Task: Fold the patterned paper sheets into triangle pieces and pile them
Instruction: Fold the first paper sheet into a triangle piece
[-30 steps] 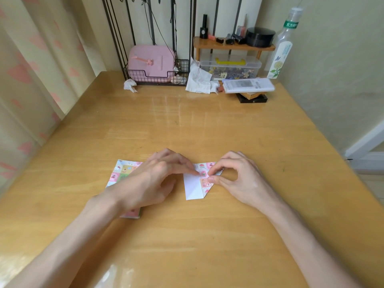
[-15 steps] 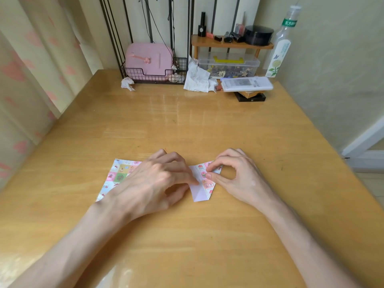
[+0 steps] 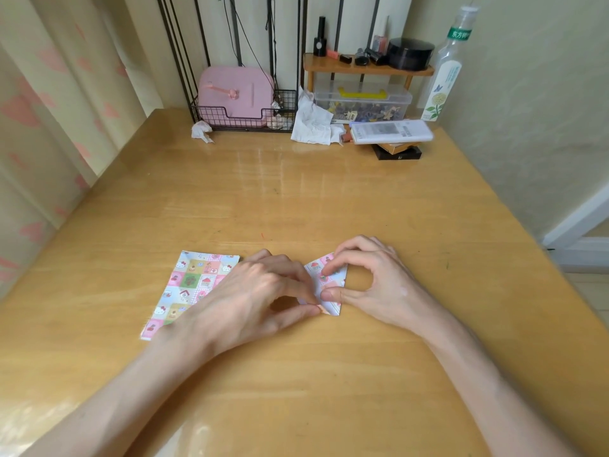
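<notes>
Working left to right: the stack of patterned sheets (image 3: 194, 285) lies flat at centre-left of frame. Its right part is hidden under your left hand (image 3: 250, 298), kept close for the next pull. That hand curls in, thumb and fingertips pinching the lower corner of the folded piece (image 3: 326, 286) at frame centre, anchoring it on the table (image 3: 296, 199). Your right hand (image 3: 379, 285) pinches its right side, forefinger pressing the crease; the thumb is possibly under a flap, hard to see. Against a second ago, less white underside shows and the piece looks narrower.
</notes>
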